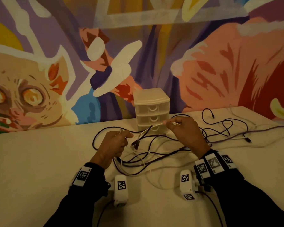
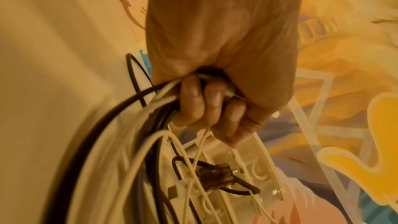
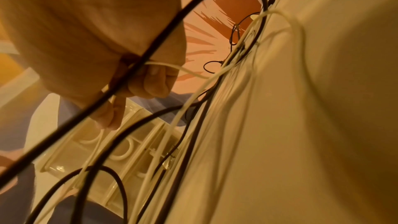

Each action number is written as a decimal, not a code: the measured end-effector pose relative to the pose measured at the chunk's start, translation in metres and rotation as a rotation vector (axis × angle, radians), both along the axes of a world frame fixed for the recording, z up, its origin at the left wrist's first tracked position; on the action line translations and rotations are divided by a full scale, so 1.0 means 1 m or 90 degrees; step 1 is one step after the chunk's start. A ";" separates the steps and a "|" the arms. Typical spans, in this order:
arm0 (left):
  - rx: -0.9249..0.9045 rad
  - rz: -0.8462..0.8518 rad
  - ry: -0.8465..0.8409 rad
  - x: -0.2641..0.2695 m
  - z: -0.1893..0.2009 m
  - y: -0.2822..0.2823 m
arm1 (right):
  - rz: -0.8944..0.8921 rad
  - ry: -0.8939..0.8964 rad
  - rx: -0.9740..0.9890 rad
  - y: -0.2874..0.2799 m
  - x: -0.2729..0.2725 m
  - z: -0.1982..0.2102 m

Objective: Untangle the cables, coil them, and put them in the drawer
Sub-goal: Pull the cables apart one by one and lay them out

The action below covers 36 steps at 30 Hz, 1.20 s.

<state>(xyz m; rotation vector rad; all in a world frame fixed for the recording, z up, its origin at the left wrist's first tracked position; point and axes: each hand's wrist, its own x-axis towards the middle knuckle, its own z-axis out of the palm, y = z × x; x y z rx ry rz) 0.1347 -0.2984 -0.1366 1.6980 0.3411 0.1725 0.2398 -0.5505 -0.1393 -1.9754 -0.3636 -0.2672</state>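
A tangle of dark and white cables (image 1: 147, 154) sprawls over the table in front of a small translucent three-drawer unit (image 1: 152, 108), all drawers closed. My left hand (image 1: 116, 145) grips a bunch of dark and white cables (image 2: 137, 125), fingers curled round them. My right hand (image 1: 180, 126) is raised just in front of the drawers and pinches a thin white cable (image 1: 157, 125) that runs leftward toward the tangle. In the right wrist view that white cable (image 3: 172, 67) leaves the curled fingers (image 3: 150, 83), and a dark cable (image 3: 133, 67) arcs across in front.
More dark cable loops (image 1: 223, 126) and a long purple-grey cable (image 1: 261, 131) spread over the right side of the table (image 1: 39, 153). A painted mural wall (image 1: 72, 63) stands right behind the drawer unit. Bare tabletop lies to the left.
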 end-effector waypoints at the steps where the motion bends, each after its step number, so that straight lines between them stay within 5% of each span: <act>1: 0.008 -0.024 0.006 -0.001 0.002 -0.001 | -0.001 0.000 0.001 0.000 0.000 0.000; 4: 0.104 -0.107 0.037 -0.005 0.004 -0.001 | -0.003 0.000 0.006 0.000 0.001 -0.001; 8: 0.216 -0.084 0.051 -0.004 0.002 -0.001 | -0.010 -0.007 0.010 0.000 0.001 -0.001; 19: -0.014 0.120 -0.141 0.001 -0.001 -0.001 | 0.014 0.017 -0.003 0.002 -0.001 -0.001; 26: 0.173 0.073 -0.090 0.006 -0.015 0.001 | 0.013 0.017 0.013 0.002 -0.003 0.001; 33: 0.193 0.009 -0.054 0.001 -0.003 -0.009 | -0.004 0.000 0.008 0.003 -0.006 0.003; 36: 0.343 0.004 -0.017 0.002 -0.005 -0.011 | -0.007 0.005 0.000 0.004 -0.009 0.005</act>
